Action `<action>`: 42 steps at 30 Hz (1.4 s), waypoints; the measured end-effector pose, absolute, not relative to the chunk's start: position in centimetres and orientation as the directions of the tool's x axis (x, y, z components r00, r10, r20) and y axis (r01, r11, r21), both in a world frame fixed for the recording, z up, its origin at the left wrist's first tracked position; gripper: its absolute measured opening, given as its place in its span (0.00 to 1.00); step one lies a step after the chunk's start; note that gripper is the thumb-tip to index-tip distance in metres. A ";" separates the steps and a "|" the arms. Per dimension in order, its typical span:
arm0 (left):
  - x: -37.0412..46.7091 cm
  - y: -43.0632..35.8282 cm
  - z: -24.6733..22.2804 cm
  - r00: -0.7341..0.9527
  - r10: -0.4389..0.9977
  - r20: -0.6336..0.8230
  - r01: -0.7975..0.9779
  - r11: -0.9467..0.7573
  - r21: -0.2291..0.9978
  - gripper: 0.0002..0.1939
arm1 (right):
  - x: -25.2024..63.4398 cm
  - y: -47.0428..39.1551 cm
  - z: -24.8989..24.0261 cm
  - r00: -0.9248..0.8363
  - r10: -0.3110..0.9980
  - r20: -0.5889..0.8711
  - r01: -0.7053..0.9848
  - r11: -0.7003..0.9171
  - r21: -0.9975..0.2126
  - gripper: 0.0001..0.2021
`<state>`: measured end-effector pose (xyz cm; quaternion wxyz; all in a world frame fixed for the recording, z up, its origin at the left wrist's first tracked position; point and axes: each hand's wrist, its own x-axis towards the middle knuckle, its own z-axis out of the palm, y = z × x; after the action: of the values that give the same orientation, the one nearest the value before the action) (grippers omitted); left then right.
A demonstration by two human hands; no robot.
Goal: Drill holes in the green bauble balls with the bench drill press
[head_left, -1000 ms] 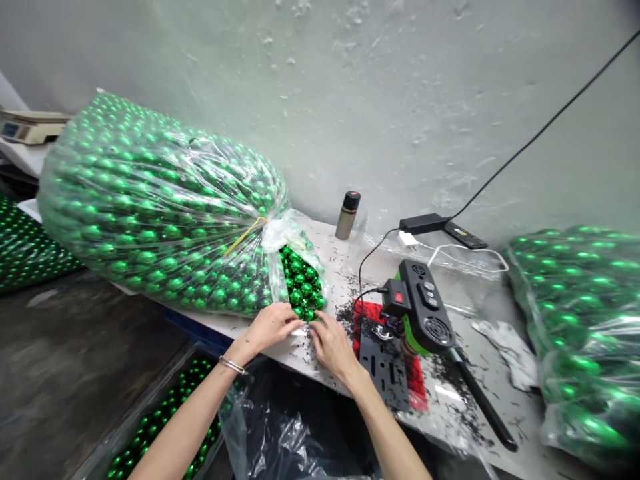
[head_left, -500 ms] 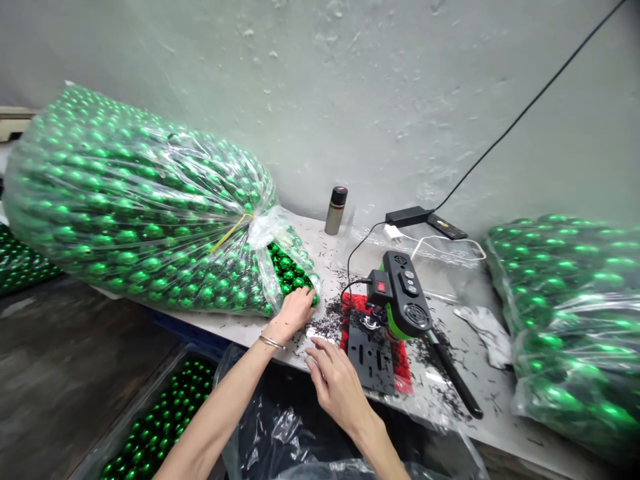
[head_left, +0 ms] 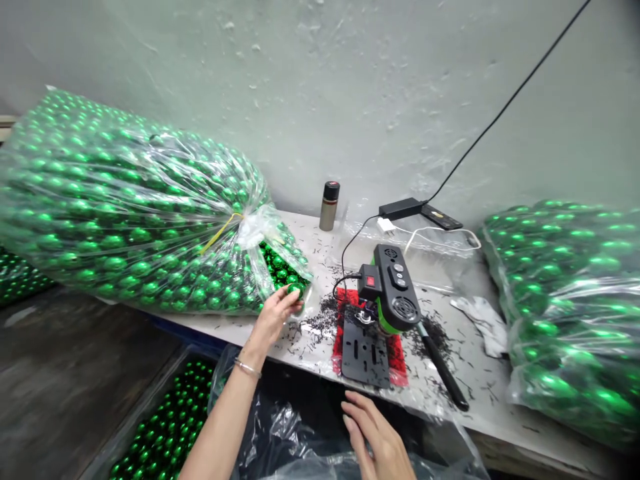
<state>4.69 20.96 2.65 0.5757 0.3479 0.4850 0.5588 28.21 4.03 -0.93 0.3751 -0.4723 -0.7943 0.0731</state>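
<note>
My left hand (head_left: 277,315), with a bracelet at the wrist, is at the torn opening of a large clear bag of shiny green balls (head_left: 150,220). Its fingers are closed on a green ball (head_left: 294,291) at the lip of the bag. My right hand (head_left: 375,433) is over the table's front edge, fingers apart, holding nothing. Beyond it a black press-like device with a long handle (head_left: 400,287) stands on a red mat (head_left: 399,360), a slotted black plate (head_left: 365,353) at its base.
A second bag of green balls (head_left: 575,320) lies on the right. A bottle (head_left: 329,207), a power adapter (head_left: 401,209) and a white glove (head_left: 483,323) are on the table (head_left: 310,233). Small black bits are scattered round the device. Below are clear plastic and a bin of green balls (head_left: 165,420).
My left hand has drawn slightly left and back, and a green ball now shows at its fingertips. My right hand has moved down and right, away from the plate. The view has shifted slightly.
</note>
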 end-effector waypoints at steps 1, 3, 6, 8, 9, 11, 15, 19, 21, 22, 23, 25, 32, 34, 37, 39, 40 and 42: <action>4.9 20.5 2.7 -0.058 0.971 -0.231 -0.461 0.179 0.869 0.13 | 28.4 3.9 -1.1 -0.272 0.810 0.520 0.696 0.538 -0.475 0.13; 5.8 19.6 2.6 0.038 0.946 -0.323 -0.634 0.273 0.723 0.09 | 28.6 3.6 -1.3 -0.266 0.822 0.503 0.699 0.524 -0.486 0.13; 7.8 18.5 1.9 0.157 0.912 -0.380 -0.698 0.374 0.611 0.07 | 29.0 3.4 -0.8 -0.232 0.850 0.472 0.703 0.482 -0.523 0.12; 9.3 17.7 1.1 0.207 0.896 -0.392 -0.688 0.419 0.593 0.07 | 29.6 3.3 -0.1 -0.176 0.879 0.444 0.706 0.426 -0.565 0.12; 9.9 17.4 0.6 0.225 0.888 -0.400 -0.678 0.438 0.590 0.06 | 30.1 3.2 0.2 -0.141 0.890 0.433 0.707 0.396 -0.586 0.12; 11.0 16.8 -0.2 0.249 0.873 -0.420 -0.661 0.470 0.585 0.07 | 31.2 3.0 0.8 -0.068 0.907 0.417 0.706 0.339 -0.622 0.12; 12.3 15.9 -1.4 0.267 0.852 -0.450 -0.620 0.510 0.596 0.08 | 33.3 2.5 1.2 0.043 0.919 0.392 0.682 0.260 -0.683 0.12; 12.8 15.7 -1.5 0.239 0.877 -0.417 -0.604 0.471 0.643 0.15 | 34.2 2.5 1.8 0.150 0.910 0.387 0.650 0.204 -0.732 0.11; 13.1 15.8 -1.3 0.221 0.884 -0.411 -0.586 0.458 0.669 0.18 | 34.1 3.1 2.6 0.248 0.862 0.442 0.631 0.203 -0.749 0.15; 13.4 15.9 -1.2 0.206 0.887 -0.414 -0.575 0.452 0.682 0.18 | 34.0 3.6 3.2 0.285 0.823 0.492 0.632 0.225 -0.742 0.18; 13.6 15.9 -1.1 0.189 0.890 -0.416 -0.566 0.444 0.695 0.17 | 33.7 4.2 3.9 0.303 0.776 0.553 0.645 0.259 -0.719 0.22; 14.2 15.8 -1.1 0.146 0.900 -0.412 -0.537 0.422 0.731 0.16 | 33.2 5.8 5.5 0.268 0.673 0.689 0.714 0.341 -0.611 0.29; 16.0 15.4 -2.1 0.048 0.963 -0.265 -0.232 0.269 0.935 0.20 | 32.2 10.5 8.8 -0.006 0.529 0.848 0.836 0.468 -0.286 0.20; 16.3 15.3 -2.6 0.058 0.982 -0.177 -0.128 0.184 0.975 0.19 | 32.2 10.9 9.0 -0.025 0.511 0.859 0.825 0.496 -0.271 0.17; 16.7 15.3 -3.0 0.061 0.997 -0.042 0.099 0.035 0.994 0.16 | 32.1 11.0 9.0 -0.025 0.499 0.866 0.821 0.505 -0.267 0.14; 16.9 15.2 -3.0 0.059 0.997 0.039 0.263 -0.054 0.963 0.15 | 32.0 11.0 9.1 -0.018 0.481 0.877 0.819 0.510 -0.263 0.12; 17.0 15.2 -3.0 0.058 0.995 0.080 0.340 -0.095 0.936 0.15 | 31.9 11.0 9.2 -0.014 0.472 0.882 0.815 0.516 -0.263 0.12; 17.2 15.0 -3.0 0.061 0.985 0.162 0.472 -0.171 0.865 0.15 | 31.8 10.9 9.2 -0.008 0.460 0.888 0.808 0.526 -0.266 0.10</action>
<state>17.24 15.01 -3.04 0.3218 0.6534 0.5576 0.3983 31.75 10.95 9.23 0.5345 -0.4588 -0.6909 -0.1627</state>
